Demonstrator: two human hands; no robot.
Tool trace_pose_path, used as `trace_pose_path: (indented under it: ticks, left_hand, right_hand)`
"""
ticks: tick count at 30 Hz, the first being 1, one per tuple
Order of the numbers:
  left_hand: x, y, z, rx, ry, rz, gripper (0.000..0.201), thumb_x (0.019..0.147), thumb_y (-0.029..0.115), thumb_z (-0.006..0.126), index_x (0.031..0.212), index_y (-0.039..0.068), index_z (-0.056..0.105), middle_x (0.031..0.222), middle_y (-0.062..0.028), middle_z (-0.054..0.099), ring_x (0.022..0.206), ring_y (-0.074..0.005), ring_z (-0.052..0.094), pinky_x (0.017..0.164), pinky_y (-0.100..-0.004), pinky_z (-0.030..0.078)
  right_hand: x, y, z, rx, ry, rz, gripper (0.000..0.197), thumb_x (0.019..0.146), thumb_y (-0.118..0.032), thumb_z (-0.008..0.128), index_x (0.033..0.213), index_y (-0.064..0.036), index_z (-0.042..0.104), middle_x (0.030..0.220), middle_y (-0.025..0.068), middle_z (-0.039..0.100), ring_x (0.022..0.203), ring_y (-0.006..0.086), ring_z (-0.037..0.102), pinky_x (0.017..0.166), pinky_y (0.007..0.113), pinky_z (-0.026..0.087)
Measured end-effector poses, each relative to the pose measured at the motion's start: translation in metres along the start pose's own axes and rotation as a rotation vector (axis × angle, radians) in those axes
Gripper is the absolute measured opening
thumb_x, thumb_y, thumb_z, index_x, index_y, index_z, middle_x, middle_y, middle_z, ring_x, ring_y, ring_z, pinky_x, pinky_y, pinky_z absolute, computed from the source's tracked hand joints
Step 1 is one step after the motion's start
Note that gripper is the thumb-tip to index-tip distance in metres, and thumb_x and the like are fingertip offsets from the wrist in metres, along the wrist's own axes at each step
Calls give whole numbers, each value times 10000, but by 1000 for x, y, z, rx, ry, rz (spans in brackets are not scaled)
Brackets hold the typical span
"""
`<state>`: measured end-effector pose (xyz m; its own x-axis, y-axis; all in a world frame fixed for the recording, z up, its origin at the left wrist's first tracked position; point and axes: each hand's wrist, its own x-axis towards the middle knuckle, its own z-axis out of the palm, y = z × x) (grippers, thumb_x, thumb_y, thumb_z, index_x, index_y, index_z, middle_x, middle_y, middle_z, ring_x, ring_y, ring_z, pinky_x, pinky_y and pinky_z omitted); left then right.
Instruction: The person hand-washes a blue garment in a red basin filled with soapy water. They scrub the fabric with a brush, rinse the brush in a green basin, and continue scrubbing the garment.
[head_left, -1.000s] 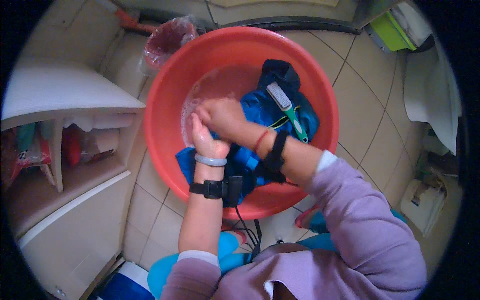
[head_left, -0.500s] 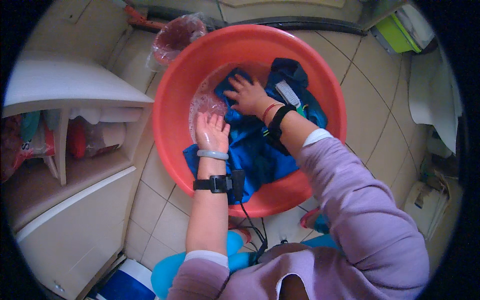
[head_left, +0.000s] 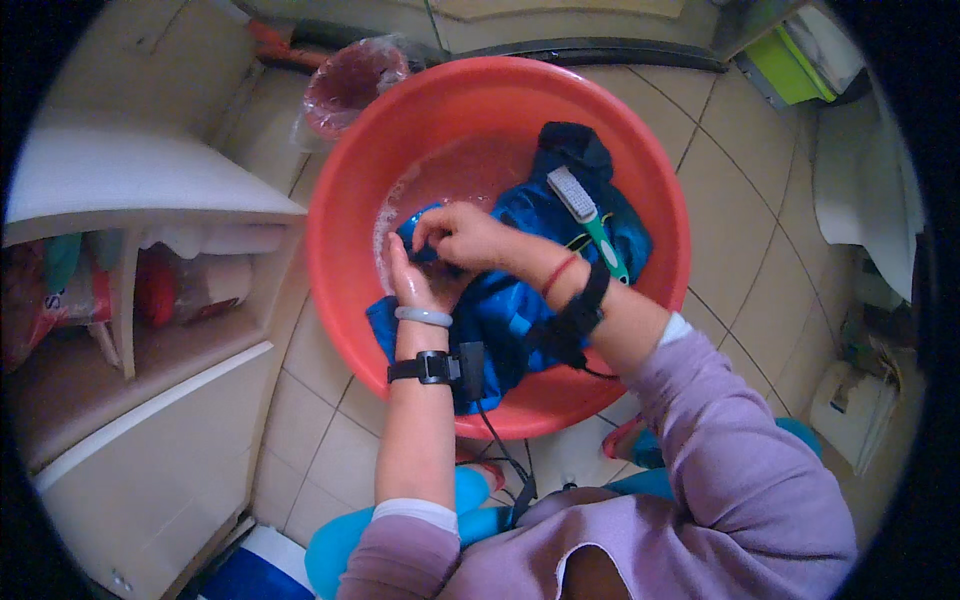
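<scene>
A wet blue garment (head_left: 520, 290) lies bunched in a large red basin (head_left: 345, 270). My right hand (head_left: 468, 238) has its fingers curled over a fold of the garment, seemingly gripping it. Just left of it is my left hand (head_left: 418, 283), palm turned toward the right hand, fingers stretched and close against that same fold. Part of the left fingers is hidden by the right hand. A brush (head_left: 590, 222) with a green and white handle and pale bristles facing up rests on the garment, right of my right hand. Soapy water (head_left: 465, 165) shows at the basin's far side.
A small red bin (head_left: 350, 85) lined with clear plastic stands behind the basin at the left. To the left is a white cabinet (head_left: 150, 430) with filled open shelves. Black straps with a cable (head_left: 500, 435) circle my wrists. Tiled floor (head_left: 730, 220) surrounds the basin.
My right hand has moved left and nearer, from lying spread on the cloth to curling over a fold by my left hand. The left palm has turned rightward. More of the brush shows.
</scene>
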<state>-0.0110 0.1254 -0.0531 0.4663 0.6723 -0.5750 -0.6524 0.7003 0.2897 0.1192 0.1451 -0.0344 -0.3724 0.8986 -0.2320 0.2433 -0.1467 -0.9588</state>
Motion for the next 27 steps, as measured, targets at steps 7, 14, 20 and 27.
trace_pose_path:
  ticks: [7, 14, 20, 27]
  left_hand:
    - [9, -19, 3, -62, 77, 111, 368, 957, 293, 458, 1229, 53, 513, 1234, -109, 545, 1146, -257, 509, 994, -442, 400]
    - [-16, -12, 28, 45, -270, 101, 654, 913, 613, 323, 1335, 125, 426, 1355, -82, 452, 1257, -244, 407, 1068, -405, 300]
    - [-14, -36, 36, 78, -121, 152, 497, 975, 405, 359, 1362, 93, 372, 1371, -92, 422, 1253, -261, 411, 1052, -424, 333]
    - [-34, -5, 60, 153, -159, 77, 705, 929, 569, 290, 1428, 70, 283, 1466, -142, 317, 1338, -292, 318, 1100, -442, 257]
  right_hand:
    - [-9, 15, 16, -462, 742, -68, 275, 728, -259, 649, 883, -39, 595, 978, 180, 581, 862, 377, 562, 701, 439, 487]
    - [-31, -17, 39, -330, 475, 22, 315, 845, -232, 499, 1018, 26, 554, 1097, 278, 539, 1042, 433, 488, 870, 508, 410]
    - [-27, -36, 13, -773, 648, -115, 187, 765, -150, 536, 802, -2, 645, 987, 185, 611, 973, 369, 542, 757, 491, 474]
    - [-23, -1, 27, -462, 317, -112, 432, 883, -207, 421, 1204, 69, 508, 1265, 309, 470, 1207, 438, 431, 1032, 482, 321]
